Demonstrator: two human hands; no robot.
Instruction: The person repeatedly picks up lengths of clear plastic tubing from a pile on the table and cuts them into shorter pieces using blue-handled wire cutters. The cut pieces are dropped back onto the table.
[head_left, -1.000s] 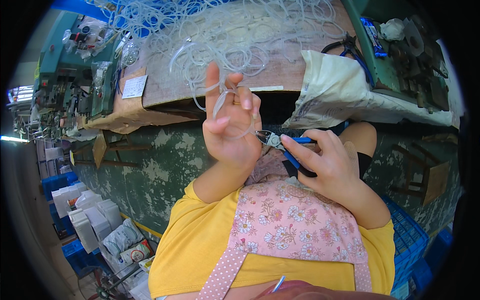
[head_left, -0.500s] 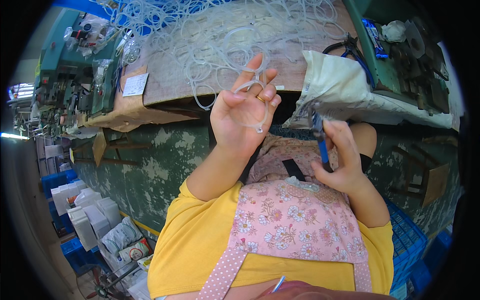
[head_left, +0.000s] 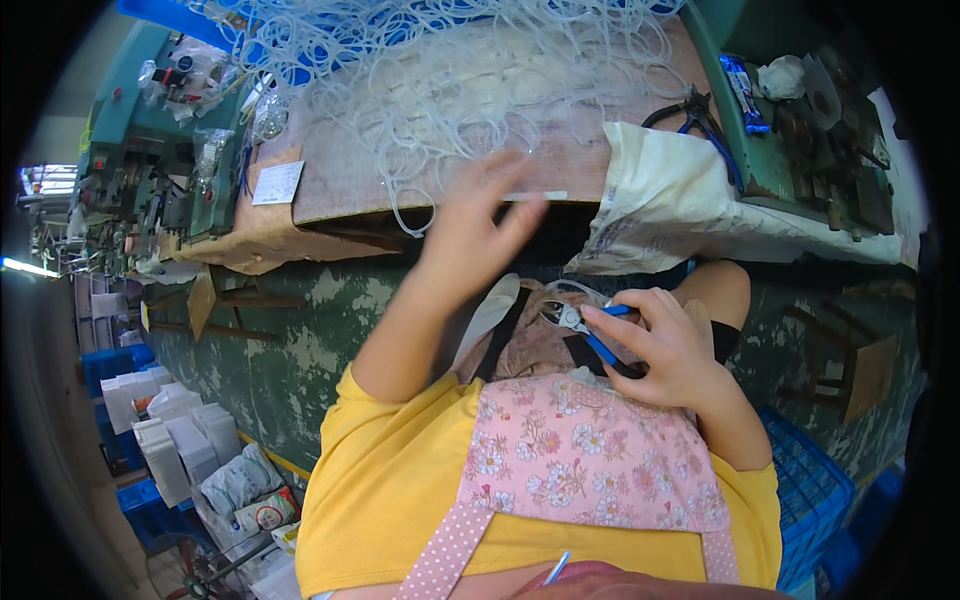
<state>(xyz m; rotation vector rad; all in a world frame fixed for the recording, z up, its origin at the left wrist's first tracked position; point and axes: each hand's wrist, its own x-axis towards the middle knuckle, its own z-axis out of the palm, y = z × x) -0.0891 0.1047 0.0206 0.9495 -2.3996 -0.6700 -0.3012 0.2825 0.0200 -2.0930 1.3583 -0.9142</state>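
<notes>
My left hand [head_left: 480, 225] is over the near edge of the worktable, blurred by motion. Its fingers reach forward with the thumb apart, and nothing shows in them. Just beyond it lie tangled clear plastic tubing loops [head_left: 455, 135]. Lower and to the right, my right hand [head_left: 665, 345] grips blue-handled cutting pliers [head_left: 603, 350] above my lap, handles spread and metal jaws pointing left. A thin pale loop shows near the jaws; whether it touches them I cannot tell.
A larger mass of loops [head_left: 330, 40] fills the table's far side. A second pair of pliers [head_left: 700, 120] lies by a white cloth sack [head_left: 650, 190] at right. Green machines flank the table. A paper slip [head_left: 277, 183] lies at left, a blue crate [head_left: 805, 490] at lower right.
The clear loop is gone from my left hand, which has turned over and blurs above the table edge. My right hand has lowered and turned the pliers to point left, their handles now apart.
</notes>
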